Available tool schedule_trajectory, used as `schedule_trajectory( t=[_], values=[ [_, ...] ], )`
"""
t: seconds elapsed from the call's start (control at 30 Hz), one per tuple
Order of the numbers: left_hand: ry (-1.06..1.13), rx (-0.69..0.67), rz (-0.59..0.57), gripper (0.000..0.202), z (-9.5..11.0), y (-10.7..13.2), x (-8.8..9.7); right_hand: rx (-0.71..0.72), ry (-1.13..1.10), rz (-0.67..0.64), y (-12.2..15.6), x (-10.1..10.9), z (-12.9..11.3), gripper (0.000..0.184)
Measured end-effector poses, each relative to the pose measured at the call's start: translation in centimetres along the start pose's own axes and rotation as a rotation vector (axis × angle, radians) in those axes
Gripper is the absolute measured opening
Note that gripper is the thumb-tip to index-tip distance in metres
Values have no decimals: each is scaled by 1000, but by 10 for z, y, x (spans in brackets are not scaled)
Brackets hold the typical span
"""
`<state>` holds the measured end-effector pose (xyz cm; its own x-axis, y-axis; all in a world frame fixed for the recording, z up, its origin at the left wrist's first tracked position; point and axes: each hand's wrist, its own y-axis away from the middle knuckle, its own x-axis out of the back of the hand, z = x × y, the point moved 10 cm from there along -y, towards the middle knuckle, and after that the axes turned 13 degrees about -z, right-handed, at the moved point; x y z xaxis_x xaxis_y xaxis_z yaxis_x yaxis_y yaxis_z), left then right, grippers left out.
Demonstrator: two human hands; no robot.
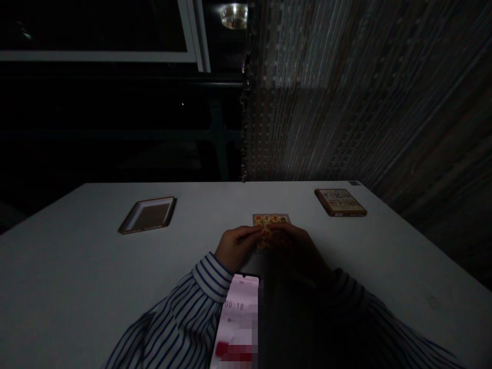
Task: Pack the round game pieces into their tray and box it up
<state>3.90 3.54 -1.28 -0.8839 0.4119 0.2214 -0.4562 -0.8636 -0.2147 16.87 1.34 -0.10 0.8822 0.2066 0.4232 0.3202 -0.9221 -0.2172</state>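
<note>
Chess pieces point(275, 219) sit on the worktop point(96, 287) around 1 o'clock from the phone point(239, 294), left hand point(237, 247) and right hand point(299, 243) over them, fingers bunched close, but honestly can't tell if they're gripping any.

Fingers point(283, 228) hide some round pieces point(266, 218), and the frame's bottom edge crops the phone point(239, 312).

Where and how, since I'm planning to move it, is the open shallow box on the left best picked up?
Probably by the right-hand wall of the box, pinched inside and out from above. The box lies flat, open side up, so that raised wall is exposed; it also faces the round pieces.
</note>
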Motion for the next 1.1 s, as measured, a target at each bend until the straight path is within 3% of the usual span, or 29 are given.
schedule_trajectory(
  t=[0.33,0.6,1.1],
  values=[
    [-21,-14,-42,20,0,1,-6,-16,-34,-17,1,0,-11,13],
    [-83,92,-27,26,-6,2,-5,9,34,-34,0,0,-3,16],
    [78,156,48,26,-9,5,0,87,102,-110,1,-12,-11,22]
  ],
)
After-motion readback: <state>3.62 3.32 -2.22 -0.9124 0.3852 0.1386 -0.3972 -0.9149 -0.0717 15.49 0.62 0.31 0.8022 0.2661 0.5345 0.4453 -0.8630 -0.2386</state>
